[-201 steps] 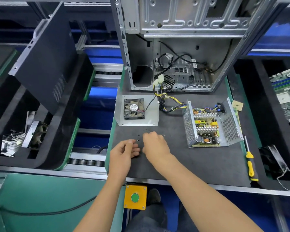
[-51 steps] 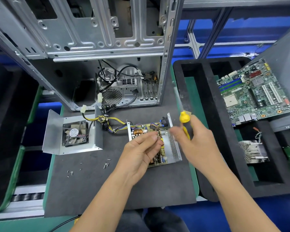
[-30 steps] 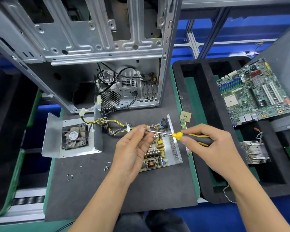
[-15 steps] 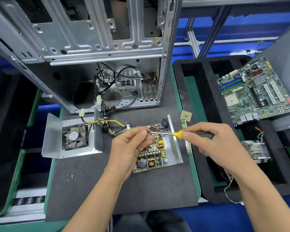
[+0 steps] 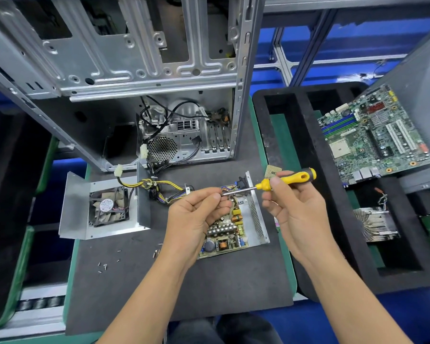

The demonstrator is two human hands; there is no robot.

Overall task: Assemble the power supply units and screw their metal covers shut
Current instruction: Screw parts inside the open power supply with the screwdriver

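Right hand (image 5: 301, 214) grips the yellow-and-black-handled screwdriver (image 5: 287, 179); left hand (image 5: 196, 217) pinches at its steel tip, presumably seating a screw; keep the shaft level above the open grey power-supply chassis (image 5: 255, 219).

Yellow-and-black screwdriver (image 5: 293, 178), green motherboard (image 5: 375, 137), perforated silver cover (image 5: 257, 214), seemingly dark-grey mat (image 5: 233, 289).

— What sits on the dark worktop (image 5: 233, 281)?

— The open computer case (image 5: 139, 78) at the back. In front of it lie the fan cover (image 5: 102, 207), the power supply (image 5: 236, 227), and loose screws (image 5: 104, 265) nearer the front edge.
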